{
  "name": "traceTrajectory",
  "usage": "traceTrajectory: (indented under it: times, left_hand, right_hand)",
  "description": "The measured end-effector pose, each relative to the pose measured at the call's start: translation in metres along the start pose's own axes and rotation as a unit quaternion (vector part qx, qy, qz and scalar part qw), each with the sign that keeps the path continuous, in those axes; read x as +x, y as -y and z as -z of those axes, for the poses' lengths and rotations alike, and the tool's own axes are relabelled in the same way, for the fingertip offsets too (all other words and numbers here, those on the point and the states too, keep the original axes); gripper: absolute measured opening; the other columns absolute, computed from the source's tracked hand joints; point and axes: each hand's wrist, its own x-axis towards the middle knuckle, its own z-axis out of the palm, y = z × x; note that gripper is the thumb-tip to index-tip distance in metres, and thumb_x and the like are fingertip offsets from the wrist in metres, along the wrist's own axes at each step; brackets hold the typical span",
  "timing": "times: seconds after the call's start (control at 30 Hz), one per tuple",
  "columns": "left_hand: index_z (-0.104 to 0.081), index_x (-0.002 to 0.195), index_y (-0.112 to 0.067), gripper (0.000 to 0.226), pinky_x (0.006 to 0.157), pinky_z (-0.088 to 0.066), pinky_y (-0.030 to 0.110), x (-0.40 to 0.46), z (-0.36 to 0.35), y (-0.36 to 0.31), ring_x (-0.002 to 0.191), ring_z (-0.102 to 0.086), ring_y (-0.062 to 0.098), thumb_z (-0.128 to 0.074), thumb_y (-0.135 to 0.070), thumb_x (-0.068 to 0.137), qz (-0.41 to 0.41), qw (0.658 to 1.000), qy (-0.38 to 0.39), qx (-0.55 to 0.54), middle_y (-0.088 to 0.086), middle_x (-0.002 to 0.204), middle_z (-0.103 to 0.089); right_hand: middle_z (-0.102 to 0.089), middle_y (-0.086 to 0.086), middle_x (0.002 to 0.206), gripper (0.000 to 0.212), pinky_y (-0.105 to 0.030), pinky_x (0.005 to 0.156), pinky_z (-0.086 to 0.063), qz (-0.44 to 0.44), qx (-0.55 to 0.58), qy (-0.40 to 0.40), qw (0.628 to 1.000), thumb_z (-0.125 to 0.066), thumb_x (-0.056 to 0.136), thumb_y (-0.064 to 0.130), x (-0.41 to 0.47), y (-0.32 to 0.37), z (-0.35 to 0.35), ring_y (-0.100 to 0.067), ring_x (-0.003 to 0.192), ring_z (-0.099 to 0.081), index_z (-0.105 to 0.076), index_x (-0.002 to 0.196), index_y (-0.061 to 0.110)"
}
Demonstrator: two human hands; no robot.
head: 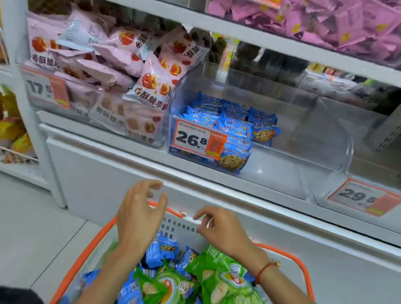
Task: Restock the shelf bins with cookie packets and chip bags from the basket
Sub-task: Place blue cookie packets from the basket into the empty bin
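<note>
A white basket with an orange rim [302,264] sits low in front of the shelf, full of blue cookie packets [162,250] and green chip bags [229,287]. My left hand [141,216] hovers over the basket's far left rim, its fingers loosely curled and holding nothing. My right hand [220,229] hangs over the far wall of the basket, fingers relaxed and empty. On the shelf above, a clear bin [320,145] tagged 26.8 holds a small stack of blue cookie packets [232,125] at its left side. To its right stands a clear bin tagged 29.8 [366,198].
Left of the cookie bin, a bin [38,93] is heaped with pink snack bags. The shelf above carries purple packets [346,21]. A white cabinet front [283,251] lies behind the basket. A wire rack with yellow bags [6,134] stands at the far left.
</note>
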Motion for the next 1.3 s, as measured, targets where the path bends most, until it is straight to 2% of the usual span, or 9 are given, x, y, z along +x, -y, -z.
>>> traceTrajectory:
  times: [0.2, 0.4, 0.47, 0.6, 0.73, 0.9, 1.07, 1.17, 1.3]
  left_hand:
    - [-0.061, 0.116, -0.019, 0.026, 0.085, -0.051, 0.037, -0.03, -0.025, 0.093, 0.104, -0.063, 0.024, -0.057, -0.017, 0.09, 0.131, 0.934, 0.287, 0.167, 0.002, 0.116, -0.066]
    - [-0.054, 0.12, -0.026, 0.048, 0.085, -0.052, 0.036, -0.029, -0.051, 0.108, 0.112, -0.056, 0.021, -0.071, -0.027, 0.075, 0.049, 0.853, 0.421, 0.303, 0.0, 0.116, -0.059]
    - [-0.044, 0.127, -0.023, 0.059, 0.089, -0.05, 0.033, -0.026, -0.056, 0.106, 0.121, -0.047, 0.019, -0.073, -0.025, 0.076, 0.045, 0.837, 0.424, 0.343, -0.001, 0.126, -0.05]
    - [-0.043, 0.123, -0.021, 0.055, 0.086, -0.048, 0.029, -0.03, -0.057, 0.116, 0.118, -0.048, 0.016, -0.074, -0.025, 0.078, 0.037, 0.847, 0.382, 0.367, -0.004, 0.127, -0.05]
    - [-0.041, 0.125, -0.02, 0.064, 0.087, -0.046, 0.029, -0.028, -0.055, 0.115, 0.117, -0.049, 0.016, -0.075, -0.042, 0.075, 0.028, 0.85, 0.393, 0.35, -0.002, 0.125, -0.049]
    - [-0.045, 0.114, -0.027, 0.066, 0.083, -0.047, 0.029, -0.027, -0.049, 0.104, 0.106, -0.052, 0.013, -0.079, -0.05, 0.064, 0.048, 0.879, 0.395, 0.264, -0.008, 0.115, -0.05]
    - [-0.043, 0.102, -0.031, 0.06, 0.073, -0.043, 0.025, -0.033, -0.048, 0.073, 0.094, -0.051, 0.01, -0.082, -0.049, 0.06, -0.003, 0.909, 0.389, 0.151, -0.013, 0.105, -0.048]
    - [-0.046, 0.106, -0.031, 0.056, 0.07, -0.04, 0.022, -0.027, -0.048, 0.045, 0.093, -0.055, 0.006, -0.082, -0.043, 0.065, -0.025, 0.92, 0.372, 0.118, -0.018, 0.104, -0.054]
    - [-0.056, 0.091, -0.028, 0.036, 0.07, -0.043, 0.01, -0.011, -0.04, 0.018, 0.083, -0.06, 0.008, -0.083, -0.016, 0.071, 0.078, 0.919, 0.383, -0.052, -0.016, 0.088, -0.06]
  right_hand:
    - [-0.065, -0.004, 0.115, 0.033, -0.032, 0.089, -0.047, -0.037, -0.045, 0.156, 0.986, -0.056, 0.087, 0.017, 0.007, -0.013, -0.078, -0.023, 0.109, -0.058, -0.059, 0.12, 0.02]
    - [-0.055, -0.015, 0.129, 0.038, -0.041, 0.1, -0.043, -0.078, -0.017, 0.246, 0.966, -0.052, 0.094, 0.028, 0.031, -0.014, -0.133, -0.032, 0.117, -0.053, -0.055, 0.127, 0.009]
    - [-0.06, -0.015, 0.111, 0.029, -0.042, 0.093, -0.048, -0.12, 0.032, 0.238, 0.963, -0.047, 0.096, 0.034, 0.038, -0.013, -0.148, -0.029, 0.098, -0.057, -0.066, 0.102, 0.013]
    - [-0.044, -0.011, 0.085, 0.037, -0.032, 0.073, -0.041, -0.15, 0.042, 0.203, 0.967, -0.05, 0.092, 0.047, 0.047, -0.01, -0.163, -0.026, 0.083, -0.049, -0.054, 0.066, 0.022]
    - [-0.029, -0.002, 0.049, 0.053, -0.024, 0.047, -0.024, -0.196, 0.147, 0.18, 0.953, -0.062, 0.088, 0.029, 0.051, -0.008, -0.162, -0.013, 0.047, -0.026, -0.031, 0.047, 0.017]
    - [-0.05, -0.007, 0.063, 0.03, -0.026, 0.058, -0.036, -0.291, 0.276, 0.128, 0.907, -0.072, 0.079, 0.026, 0.038, -0.012, -0.151, -0.015, 0.059, -0.044, -0.067, 0.07, -0.003]
    - [-0.065, -0.007, 0.09, 0.015, -0.019, 0.066, -0.052, -0.336, 0.393, 0.152, 0.842, -0.069, 0.086, 0.022, 0.018, -0.016, -0.089, -0.012, 0.074, -0.06, -0.067, 0.09, 0.008]
    - [-0.069, -0.008, 0.099, 0.024, -0.02, 0.063, -0.055, -0.341, 0.448, 0.17, 0.809, -0.063, 0.09, 0.033, 0.008, -0.017, -0.045, -0.014, 0.08, -0.066, -0.064, 0.095, 0.01]
    - [-0.071, -0.005, 0.1, 0.033, -0.018, 0.06, -0.05, -0.298, 0.399, 0.201, 0.843, -0.051, 0.095, 0.038, 0.0, -0.014, 0.01, -0.012, 0.077, -0.066, -0.065, 0.104, 0.01]
